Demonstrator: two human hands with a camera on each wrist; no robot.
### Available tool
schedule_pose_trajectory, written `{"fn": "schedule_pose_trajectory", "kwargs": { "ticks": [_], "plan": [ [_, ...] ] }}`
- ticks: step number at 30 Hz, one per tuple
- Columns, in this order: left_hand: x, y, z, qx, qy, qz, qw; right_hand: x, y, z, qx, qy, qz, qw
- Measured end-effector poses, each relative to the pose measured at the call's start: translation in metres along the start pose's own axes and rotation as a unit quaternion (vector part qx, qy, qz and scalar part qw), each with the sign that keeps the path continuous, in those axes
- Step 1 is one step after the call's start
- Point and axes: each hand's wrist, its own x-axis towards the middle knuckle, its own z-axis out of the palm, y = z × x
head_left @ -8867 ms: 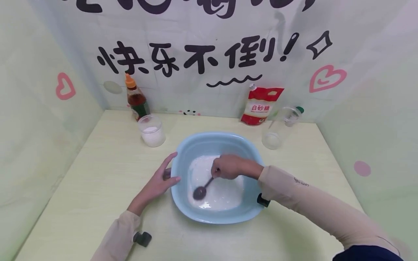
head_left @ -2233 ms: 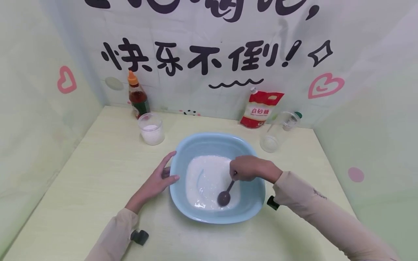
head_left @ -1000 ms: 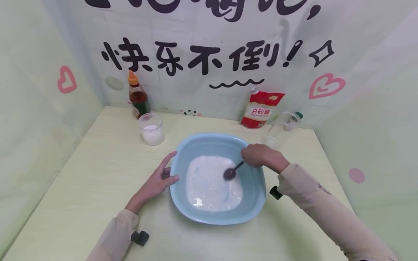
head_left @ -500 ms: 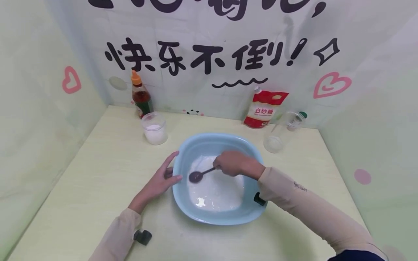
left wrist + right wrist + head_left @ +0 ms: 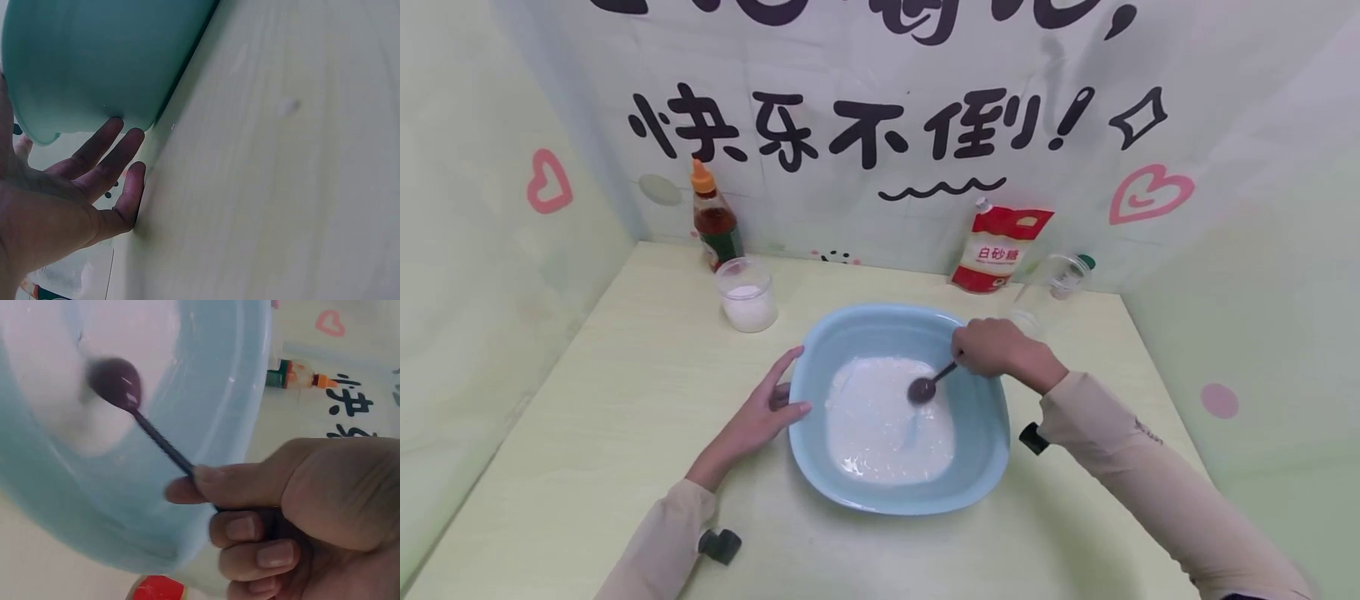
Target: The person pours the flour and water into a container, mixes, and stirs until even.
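Note:
My right hand (image 5: 996,346) grips the handle of a dark brown spoon (image 5: 922,390) above the right side of a light blue basin (image 5: 898,508). The spoon's bowl is at the white liquid (image 5: 880,417) that covers the basin's bottom. In the right wrist view, the thumb and forefinger pinch the spoon (image 5: 119,384) while the other fingers curl in. My left hand (image 5: 760,417) holds the basin's left rim, thumb over the edge. The left wrist view shows fingers of my left hand (image 5: 69,187) against the basin's outer wall (image 5: 106,62).
Behind the basin, a clear tub of white granules (image 5: 747,300) stands at left, near a sauce bottle (image 5: 717,221) with an orange cap. At the back right are a red sugar pouch (image 5: 996,250) and a clear container (image 5: 1048,287), partly hidden by my right hand. Walls enclose the table (image 5: 625,375).
The spoon has swept round the basin repeatedly; since half a second ago it has gone from the left side to the right. My left hand has kept its hold on the rim.

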Motion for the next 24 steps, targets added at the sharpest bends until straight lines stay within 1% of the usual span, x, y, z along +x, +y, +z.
{"fn": "schedule_pose_trajectory", "kwargs": {
  "ticks": [1,2,4,8,12,15,16,19,22,24],
  "plan": [
    [0.0,0.0,0.0,0.0,-0.001,0.002,1.0,0.004,0.001,0.0,0.007,0.017,0.004,1.0],
    [0.0,-0.001,0.0,0.0,-0.001,0.003,1.0,0.009,0.0,0.001,0.009,0.032,0.0,0.999],
    [0.002,-0.002,0.002,-0.001,-0.002,0.006,1.0,0.019,-0.006,0.005,0.016,0.051,-0.006,0.999],
    [0.004,-0.004,0.004,-0.004,-0.005,0.015,0.9999,0.034,-0.026,0.015,-0.002,0.072,-0.053,0.996],
    [0.004,-0.004,0.006,-0.002,-0.002,0.015,0.9999,0.037,-0.048,0.023,-0.014,0.076,-0.099,0.992],
    [0.002,-0.003,0.005,0.003,0.004,0.007,1.0,0.032,-0.063,0.028,-0.021,0.059,-0.114,0.991],
    [0.001,-0.003,0.004,0.004,0.006,0.006,1.0,0.027,-0.067,0.03,-0.017,0.048,-0.116,0.992],
    [-0.001,-0.003,0.003,0.003,0.008,0.006,0.9999,0.013,-0.074,0.035,-0.012,-0.014,-0.116,0.993],
    [-0.002,-0.003,0.003,-0.002,0.008,0.011,0.9999,-0.001,-0.07,0.038,0.001,-0.075,-0.109,0.991],
    [-0.001,-0.002,0.004,-0.002,0.005,0.011,0.9999,-0.007,-0.061,0.037,-0.006,-0.1,-0.095,0.99]
  ]
}}
